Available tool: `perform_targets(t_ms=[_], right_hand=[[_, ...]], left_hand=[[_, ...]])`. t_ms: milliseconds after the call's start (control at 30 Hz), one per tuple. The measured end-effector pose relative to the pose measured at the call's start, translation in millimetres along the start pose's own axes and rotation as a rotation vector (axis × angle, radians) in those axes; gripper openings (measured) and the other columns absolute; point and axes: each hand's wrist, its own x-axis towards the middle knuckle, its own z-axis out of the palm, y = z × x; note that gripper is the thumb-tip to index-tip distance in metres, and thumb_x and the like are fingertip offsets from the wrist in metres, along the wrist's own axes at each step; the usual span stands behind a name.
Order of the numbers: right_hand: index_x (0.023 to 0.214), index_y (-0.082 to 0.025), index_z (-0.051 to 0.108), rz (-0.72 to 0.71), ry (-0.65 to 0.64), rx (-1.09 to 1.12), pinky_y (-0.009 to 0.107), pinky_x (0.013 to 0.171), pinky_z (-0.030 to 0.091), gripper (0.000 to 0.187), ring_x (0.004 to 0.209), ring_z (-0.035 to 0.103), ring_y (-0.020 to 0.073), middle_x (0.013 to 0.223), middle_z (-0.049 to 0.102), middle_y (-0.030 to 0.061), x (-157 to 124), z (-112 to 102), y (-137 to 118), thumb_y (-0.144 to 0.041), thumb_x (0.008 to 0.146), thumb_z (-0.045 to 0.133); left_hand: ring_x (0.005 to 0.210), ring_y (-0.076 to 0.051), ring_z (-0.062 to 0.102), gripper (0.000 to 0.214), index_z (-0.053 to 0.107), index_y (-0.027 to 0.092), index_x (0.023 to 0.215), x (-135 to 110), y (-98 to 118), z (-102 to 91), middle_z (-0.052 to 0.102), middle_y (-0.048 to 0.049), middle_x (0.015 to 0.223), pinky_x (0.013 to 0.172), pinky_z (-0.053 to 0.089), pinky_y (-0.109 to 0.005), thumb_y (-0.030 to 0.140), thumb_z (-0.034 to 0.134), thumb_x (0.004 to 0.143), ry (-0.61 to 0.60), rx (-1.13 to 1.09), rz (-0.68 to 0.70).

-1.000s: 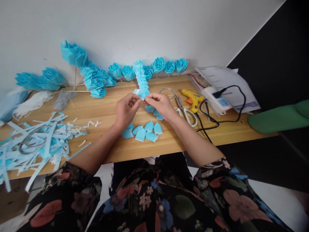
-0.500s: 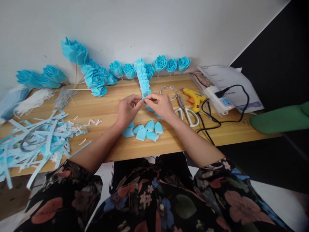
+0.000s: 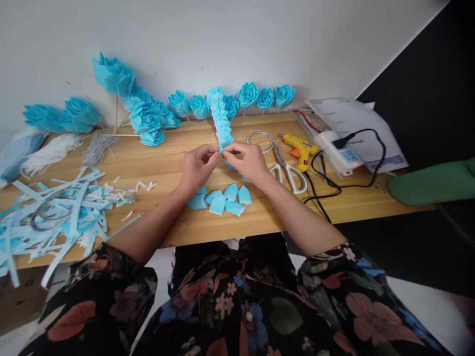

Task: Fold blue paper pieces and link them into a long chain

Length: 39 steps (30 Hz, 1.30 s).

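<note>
My left hand (image 3: 199,167) and my right hand (image 3: 248,159) meet over the middle of the table, thumbs and fingertips pinched together. Between them is the near end of a strip of overlapping blue petals (image 3: 222,126), which runs away from me toward the wall. My fingertips hide what exactly sits at that end. Below my hands lie several loose blue petals (image 3: 230,192), and a few more are partly covered by my right hand. White-handled scissors (image 3: 296,179) rest to the right of my right wrist.
Blue flowers on sticks (image 3: 248,95) line the wall. At right are a roll of tape (image 3: 261,132), a yellow glue gun (image 3: 302,148), a power strip (image 3: 343,154) with black cable, and papers (image 3: 356,118). Cut strips (image 3: 70,207), white cords (image 3: 52,153) and grey wires (image 3: 97,147) lie left.
Both hands keep their pinch on the near end of the petal strip, almost in the same place. The view has shifted very slightly.
</note>
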Motion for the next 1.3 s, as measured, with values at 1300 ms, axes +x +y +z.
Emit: perform_targets(t_ms=[1300], right_hand=[[0.088,-0.021,0.071,0.107,-0.133,0.291,0.029,0.073,0.047,0.03,0.077,0.059,0.0153,0.082,0.07,0.0008,2,-12,-5,-0.05,0.089,0.064]], left_hand=[[0.051,-0.011,0.044,0.036,0.052,0.019,0.055,6,2,-0.1,0.046,0.0009,0.052,0.056,0.038,-0.029,0.033,0.075,0.078,-0.244,-0.718,-0.426]])
